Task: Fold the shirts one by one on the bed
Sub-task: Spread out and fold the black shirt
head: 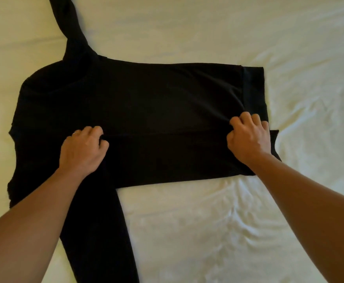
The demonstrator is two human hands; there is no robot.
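While the black shirt (146, 103) lies spread sideways on the bed (207, 231), neck end toward the left and hem toward the right, both hands sit on its near half. The left hand (83, 152) has its fingers curled, pinching a fold of cloth near the shoulder side; the right hand (248, 137) is curled the same way, clamped on the cloth close to the hem. One sleeve (71, 27) trails off toward the top of the view, the other (99, 231) runs down toward the person.

The fabric looks thin, soft and light, so I judge it will drape and wrinkle rather than hold a crease, and a single grip would let it sag. The sheet beneath is rumpled and may drag with it. Holding it at two points well apart along one line, as here, seems the right way to carry a straight fold across the body.
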